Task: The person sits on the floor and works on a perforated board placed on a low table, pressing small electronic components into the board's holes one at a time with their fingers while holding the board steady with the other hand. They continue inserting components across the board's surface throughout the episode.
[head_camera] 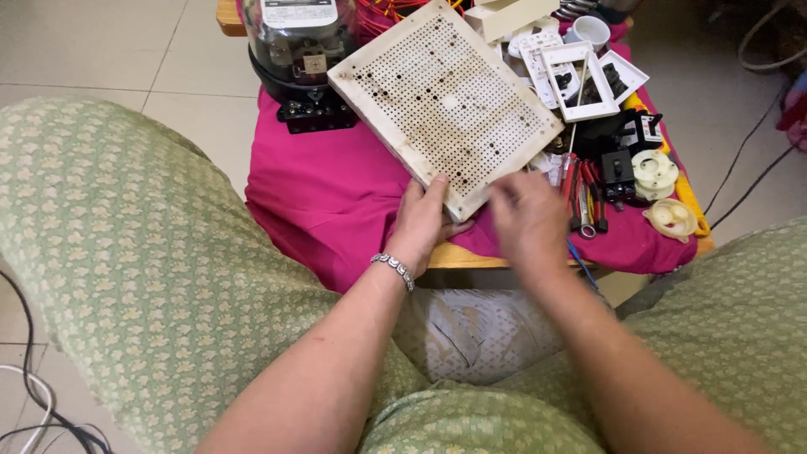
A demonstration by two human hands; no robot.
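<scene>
The left hand (423, 225) grips the near corner of a white perforated board (444, 102), thumb on top, fingers curled under its edge. The right hand (528, 220) is blurred just beside that corner; whether its fingers hold anything cannot be told. The board lies tilted on the pink cloth (324, 189) over the desk (458, 255), its long axis running from the fingers up and away to the left. Beyond its far edge sits a black meter (294, 50); right of the fingers lie red-handled tools (580, 189) and cream plastic parts (664, 197)
</scene>
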